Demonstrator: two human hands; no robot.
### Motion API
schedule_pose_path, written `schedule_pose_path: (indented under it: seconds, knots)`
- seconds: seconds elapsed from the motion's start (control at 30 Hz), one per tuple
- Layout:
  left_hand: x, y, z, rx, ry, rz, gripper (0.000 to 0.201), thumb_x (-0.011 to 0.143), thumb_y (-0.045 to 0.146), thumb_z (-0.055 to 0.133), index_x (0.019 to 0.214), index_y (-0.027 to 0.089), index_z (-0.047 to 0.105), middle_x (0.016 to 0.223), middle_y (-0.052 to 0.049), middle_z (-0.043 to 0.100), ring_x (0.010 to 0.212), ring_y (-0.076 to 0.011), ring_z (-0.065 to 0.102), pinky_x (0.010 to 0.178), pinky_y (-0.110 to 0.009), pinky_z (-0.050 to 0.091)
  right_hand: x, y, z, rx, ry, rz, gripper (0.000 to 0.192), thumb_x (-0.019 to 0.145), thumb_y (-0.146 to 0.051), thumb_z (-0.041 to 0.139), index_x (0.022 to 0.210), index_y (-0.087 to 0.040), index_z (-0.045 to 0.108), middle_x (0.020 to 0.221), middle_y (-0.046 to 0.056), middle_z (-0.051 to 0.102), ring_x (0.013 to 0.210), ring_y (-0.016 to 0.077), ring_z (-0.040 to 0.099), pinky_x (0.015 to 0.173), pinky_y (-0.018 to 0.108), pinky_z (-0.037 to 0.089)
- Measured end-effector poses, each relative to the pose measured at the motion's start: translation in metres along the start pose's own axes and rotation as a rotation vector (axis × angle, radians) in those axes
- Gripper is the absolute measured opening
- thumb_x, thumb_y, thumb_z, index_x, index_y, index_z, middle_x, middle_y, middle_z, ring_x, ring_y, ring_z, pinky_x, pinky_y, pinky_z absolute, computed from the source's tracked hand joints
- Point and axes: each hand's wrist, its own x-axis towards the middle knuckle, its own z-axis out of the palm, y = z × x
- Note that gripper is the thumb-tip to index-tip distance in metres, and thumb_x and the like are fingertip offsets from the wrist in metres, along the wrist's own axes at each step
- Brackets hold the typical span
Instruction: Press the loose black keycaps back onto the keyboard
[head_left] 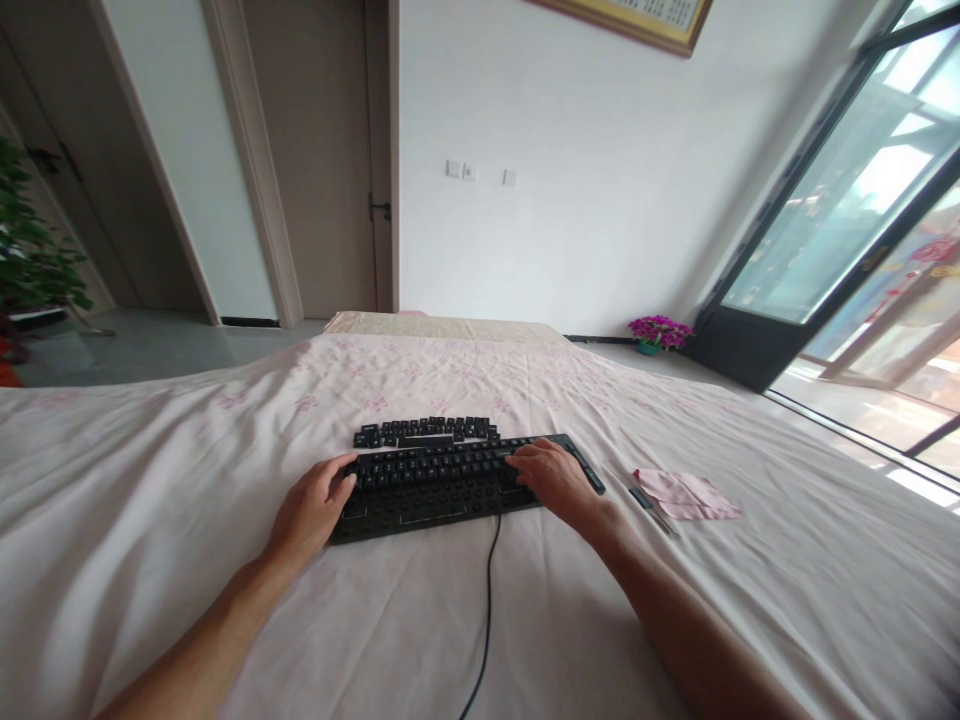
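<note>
A black keyboard (442, 480) lies on a bed covered by a pale pink flowered sheet (225, 560), its cable (487, 610) running toward me. My left hand (311, 510) grips the keyboard's left end, thumb on the keys. My right hand (551, 478) rests on the right part of the keyboard, fingers curled over the keys. Just behind the keyboard, loose black keycaps (427, 431) are laid out in rows on the sheet.
A small pink cloth (686, 495) and a thin tool (649, 505) lie right of the keyboard. Beyond the bed are a door (322, 160), a green plant (30, 250), a pot of purple flowers (660, 332) and glass doors (862, 200).
</note>
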Motion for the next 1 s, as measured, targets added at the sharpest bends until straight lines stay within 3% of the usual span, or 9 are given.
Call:
schedule_pose_path:
  seconds: [0.2,0.5,1.0]
  knots:
    - [0.0001,-0.0017,0.0012,-0.004,0.0,0.012,0.039,0.089,0.039,0.041,0.121,0.023,0.057,0.121,-0.005,0.063,0.112,-0.0218,0.059,0.099,-0.036,0.045,0.0011,0.0,-0.0002,0.007,-0.013,-0.002,0.019,0.082,-0.016,0.062,0.097,-0.024,0.071,0.092,0.002,0.07,0.09,0.0182,0.058,0.082,0.028,0.042]
    - [-0.0002,0.0016,-0.001,0.013,-0.003,0.006,0.04,0.088,0.038,0.041,0.121,0.022,0.057,0.122,-0.005,0.063,0.111,-0.0218,0.059,0.098,-0.036,0.045,-0.0056,0.0085,0.003,0.085,0.027,0.041,0.027,0.084,-0.019,0.061,0.108,-0.026,0.07,0.107,0.001,0.07,0.098,0.0193,0.059,0.088,0.029,0.044]
    - [0.0001,0.0001,0.0002,-0.014,-0.006,0.011,0.039,0.089,0.039,0.041,0.121,0.023,0.057,0.122,-0.005,0.063,0.113,-0.0216,0.058,0.1,-0.036,0.044,-0.0043,0.0062,0.0041,0.071,0.033,0.012,0.022,0.085,-0.015,0.058,0.098,-0.025,0.072,0.105,0.001,0.071,0.096,0.0187,0.06,0.087,0.029,0.044]
